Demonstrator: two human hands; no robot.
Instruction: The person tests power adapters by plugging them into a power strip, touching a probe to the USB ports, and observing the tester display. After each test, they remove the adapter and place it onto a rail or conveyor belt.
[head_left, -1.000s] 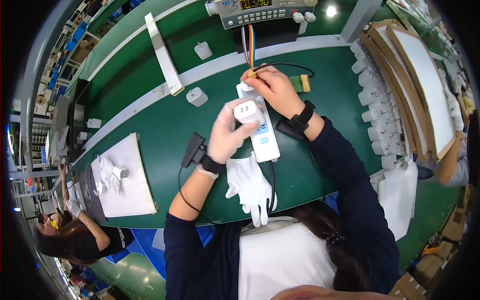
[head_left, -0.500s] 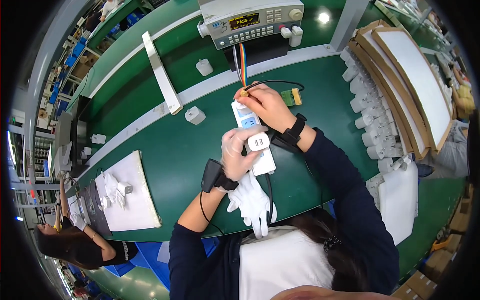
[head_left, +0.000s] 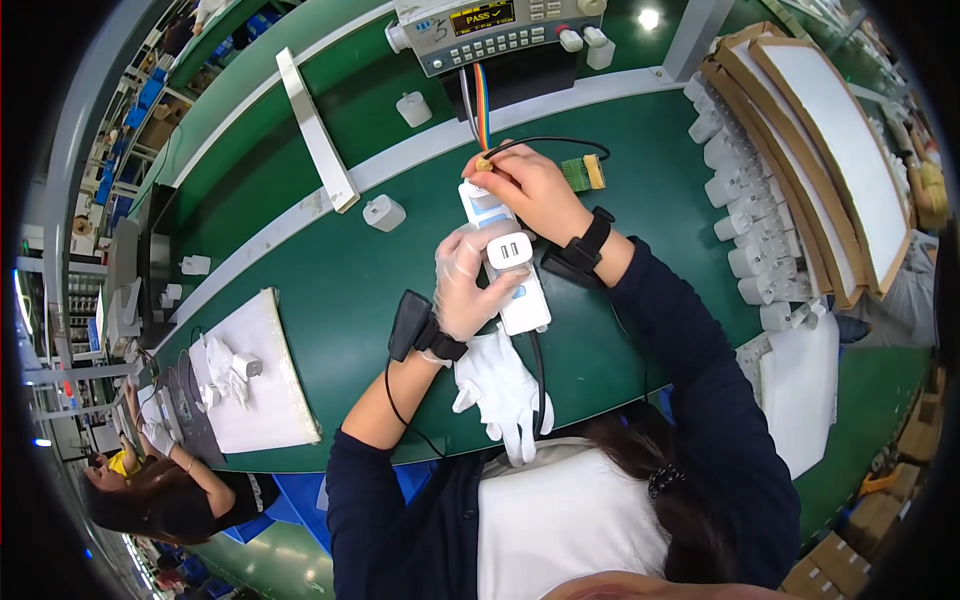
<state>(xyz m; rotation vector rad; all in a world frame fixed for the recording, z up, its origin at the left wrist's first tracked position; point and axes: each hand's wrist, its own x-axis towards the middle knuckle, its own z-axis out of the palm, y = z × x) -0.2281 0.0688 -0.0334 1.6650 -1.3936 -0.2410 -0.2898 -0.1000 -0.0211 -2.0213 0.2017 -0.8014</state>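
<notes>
In a clear glove, my left hand (head_left: 466, 285) is closed around a white two-port USB charger (head_left: 510, 249), its ports facing up. The charger is over the middle of a white power strip (head_left: 524, 313) with blue-faced sockets; whether it is plugged in is hidden. My bare right hand (head_left: 536, 188) pinches a small yellowish connector (head_left: 484, 163) on a black cable (head_left: 560, 139), beyond the strip's far end. A green circuit board (head_left: 577, 174) with a yellowish block lies right of that hand. An empty white glove (head_left: 497, 388) lies below my left hand.
Loose white chargers (head_left: 384, 212) lie to the left. A test instrument (head_left: 500, 38) with a lit screen stands behind a metal rail (head_left: 420, 165). At right, several chargers (head_left: 748, 228) stand beside leaning cardboard trays (head_left: 835, 170). A co-worker (head_left: 190, 485) sits at far left.
The whole view has shifted slightly. My left hand and the charger have moved a little farther along the strip; both hands keep their holds.
</notes>
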